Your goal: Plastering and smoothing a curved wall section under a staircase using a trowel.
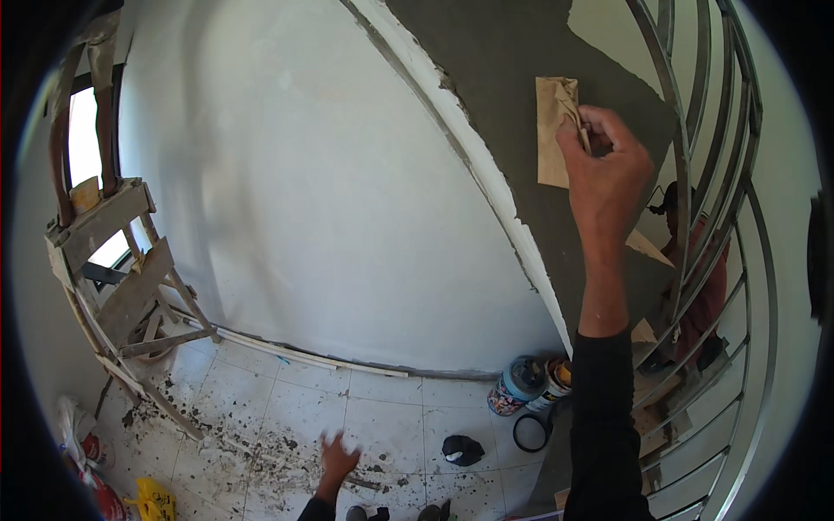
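Observation:
My right hand (608, 148) is raised at the upper right, its thumb and fingers pinched on a creased piece of folded brown paper (551, 148). Behind the paper is a grey plastered surface (495, 61); I cannot tell whether the two touch. My left hand (337, 456) hangs low above the floor with its fingers spread and nothing in it. A white jagged-edged strip (486, 156) divides the grey plaster from a pale smooth wall (321, 191).
Metal railings (749, 286) curve along the right, with a person (708, 269) beyond them. At left, a splattered wooden scaffold (113, 226). Containers (514, 386), a tape roll (530, 432) and a black item (462, 450) lie on the debris-strewn tiles (382, 399). A yellow bag (155, 499) is lower left.

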`<action>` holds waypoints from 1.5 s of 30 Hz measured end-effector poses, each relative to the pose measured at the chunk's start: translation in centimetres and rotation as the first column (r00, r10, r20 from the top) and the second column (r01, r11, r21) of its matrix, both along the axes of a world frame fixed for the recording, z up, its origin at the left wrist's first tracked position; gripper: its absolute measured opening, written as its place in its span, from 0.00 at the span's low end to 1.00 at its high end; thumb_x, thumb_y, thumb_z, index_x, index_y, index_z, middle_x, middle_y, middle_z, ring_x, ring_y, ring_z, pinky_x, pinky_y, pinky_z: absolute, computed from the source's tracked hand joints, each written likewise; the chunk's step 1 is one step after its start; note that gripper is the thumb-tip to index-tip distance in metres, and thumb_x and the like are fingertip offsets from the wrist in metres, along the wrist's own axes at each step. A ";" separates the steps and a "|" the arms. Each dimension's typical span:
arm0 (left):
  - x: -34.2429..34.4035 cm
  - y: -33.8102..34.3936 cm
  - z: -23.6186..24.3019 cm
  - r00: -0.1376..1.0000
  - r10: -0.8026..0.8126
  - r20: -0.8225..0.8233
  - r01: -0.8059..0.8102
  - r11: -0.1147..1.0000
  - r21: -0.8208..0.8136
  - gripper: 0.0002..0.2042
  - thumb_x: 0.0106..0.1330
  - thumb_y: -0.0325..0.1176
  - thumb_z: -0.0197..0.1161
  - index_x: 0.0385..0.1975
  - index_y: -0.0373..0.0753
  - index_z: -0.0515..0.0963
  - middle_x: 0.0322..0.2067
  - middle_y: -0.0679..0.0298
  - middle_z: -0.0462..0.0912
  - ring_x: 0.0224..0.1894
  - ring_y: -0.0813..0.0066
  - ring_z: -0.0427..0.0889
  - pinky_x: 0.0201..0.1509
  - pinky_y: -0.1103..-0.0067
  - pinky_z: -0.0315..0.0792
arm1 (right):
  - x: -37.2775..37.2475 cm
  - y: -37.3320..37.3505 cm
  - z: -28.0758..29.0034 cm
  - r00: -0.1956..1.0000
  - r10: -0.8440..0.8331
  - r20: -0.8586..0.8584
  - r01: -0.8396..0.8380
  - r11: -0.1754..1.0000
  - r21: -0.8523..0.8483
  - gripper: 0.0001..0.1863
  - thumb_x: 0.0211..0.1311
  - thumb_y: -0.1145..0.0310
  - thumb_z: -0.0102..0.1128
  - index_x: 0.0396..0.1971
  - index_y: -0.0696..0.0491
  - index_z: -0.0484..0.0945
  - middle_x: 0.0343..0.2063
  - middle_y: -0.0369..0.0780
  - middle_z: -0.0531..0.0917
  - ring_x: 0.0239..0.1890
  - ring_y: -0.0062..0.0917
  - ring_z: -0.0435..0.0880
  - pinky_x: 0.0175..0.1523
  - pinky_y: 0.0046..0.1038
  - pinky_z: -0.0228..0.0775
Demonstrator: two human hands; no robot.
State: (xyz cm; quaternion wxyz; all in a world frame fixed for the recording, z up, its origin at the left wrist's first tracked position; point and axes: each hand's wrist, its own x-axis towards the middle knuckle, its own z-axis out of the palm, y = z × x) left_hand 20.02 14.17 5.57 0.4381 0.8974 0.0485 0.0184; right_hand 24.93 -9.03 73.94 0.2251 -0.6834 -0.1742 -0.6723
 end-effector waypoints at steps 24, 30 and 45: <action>-12.8 13.5 -21.8 0.814 0.163 -0.557 0.114 0.896 0.429 0.27 0.69 0.56 0.43 0.38 0.41 0.85 0.43 0.55 0.85 0.50 0.49 0.81 0.55 0.51 0.70 | 1.8 -1.8 -1.9 0.975 -0.196 -0.107 0.189 0.979 -0.072 0.12 0.51 0.68 0.69 0.34 0.60 0.83 0.21 0.37 0.82 0.24 0.17 0.77 0.33 0.23 0.71; -2.7 13.0 -17.5 0.867 0.281 -0.412 -0.292 0.956 0.037 0.20 0.49 0.42 0.65 0.39 0.37 0.84 0.44 0.46 0.83 0.47 0.48 0.82 0.52 0.63 0.75 | -1.0 -2.3 1.1 0.993 -0.113 0.023 0.108 0.984 0.140 0.12 0.51 0.70 0.71 0.35 0.60 0.85 0.26 0.36 0.86 0.28 0.15 0.81 0.36 0.22 0.73; 7.5 -1.9 43.1 0.403 -0.113 0.908 0.087 0.993 0.084 0.16 0.51 0.21 0.65 0.43 0.36 0.82 0.37 0.55 0.80 0.45 0.55 0.77 0.48 0.67 0.72 | -3.0 -3.6 -10.2 0.984 -0.146 -0.099 0.160 0.975 0.152 0.07 0.53 0.74 0.67 0.32 0.58 0.82 0.20 0.31 0.77 0.24 0.14 0.70 0.30 0.19 0.60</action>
